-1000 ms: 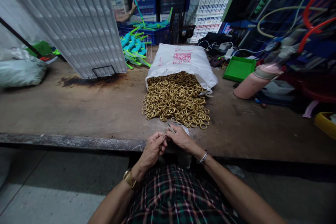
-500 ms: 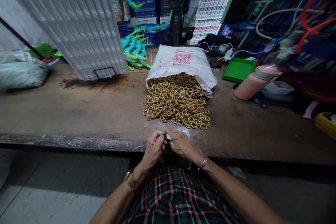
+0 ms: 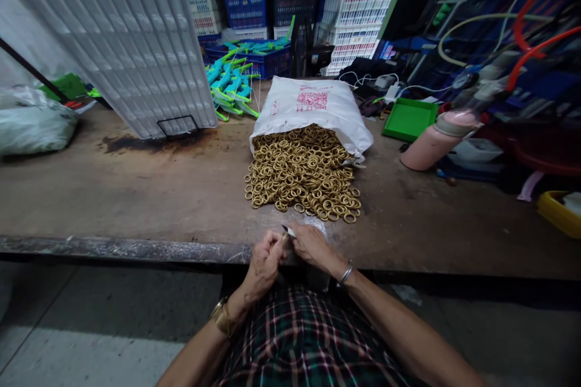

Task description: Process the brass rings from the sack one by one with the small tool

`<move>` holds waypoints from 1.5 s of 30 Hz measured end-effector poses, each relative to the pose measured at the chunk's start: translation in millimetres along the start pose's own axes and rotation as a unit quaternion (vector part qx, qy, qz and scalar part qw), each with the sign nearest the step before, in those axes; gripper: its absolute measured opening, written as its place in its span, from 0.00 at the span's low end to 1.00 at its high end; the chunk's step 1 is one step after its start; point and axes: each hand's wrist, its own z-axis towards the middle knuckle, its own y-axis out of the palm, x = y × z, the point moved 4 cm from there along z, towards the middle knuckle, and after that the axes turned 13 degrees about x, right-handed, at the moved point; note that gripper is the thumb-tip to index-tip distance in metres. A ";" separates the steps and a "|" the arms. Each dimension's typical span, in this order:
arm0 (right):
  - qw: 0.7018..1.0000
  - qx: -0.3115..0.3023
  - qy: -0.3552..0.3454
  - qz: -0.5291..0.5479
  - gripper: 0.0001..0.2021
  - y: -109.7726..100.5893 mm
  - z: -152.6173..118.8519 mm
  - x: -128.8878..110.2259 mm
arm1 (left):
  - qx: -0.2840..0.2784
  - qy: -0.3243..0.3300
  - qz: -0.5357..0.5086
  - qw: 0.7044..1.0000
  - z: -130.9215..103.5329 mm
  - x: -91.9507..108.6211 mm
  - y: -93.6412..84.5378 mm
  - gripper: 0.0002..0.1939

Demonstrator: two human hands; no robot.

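Right fingers (image 3: 297,233) pinch pointed tool (image 3: 289,230); left fingers (image 3: 273,246) beside.

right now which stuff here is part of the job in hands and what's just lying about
Seems in the job:
right hand with a small pointed tool
left hand
gold rings
their white sack

Seems just lying about:
pink bottle
green tray
yellow tub

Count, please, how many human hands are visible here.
2: the left hand at the front edge of the table, and the right hand just to its right, both nearer than the gold-coloured rings. No other hand is visible.
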 end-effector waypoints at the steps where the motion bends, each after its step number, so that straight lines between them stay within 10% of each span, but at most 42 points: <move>1: 1.000 0.005 0.005 -0.007 0.12 -1.4 2.6 1.9 | -0.020 -0.005 -0.007 1.000 -3.3 4.4 2.3 0.16; 16: 0.983 0.100 0.106 -0.108 0.10 -3.9 26.4 25.1 | -0.005 -0.191 -0.260 0.947 11.1 -17.5 -7.0 0.13; 26: 0.996 0.089 0.019 0.008 0.15 -7.0 3.5 29.6 | 0.013 -0.284 -0.354 0.891 16.2 -20.7 -12.4 0.10; 45: 0.986 0.108 0.056 0.113 0.05 -8.9 3.2 23.0 | 0.009 -0.227 -0.226 0.947 21.2 -17.4 -2.7 0.16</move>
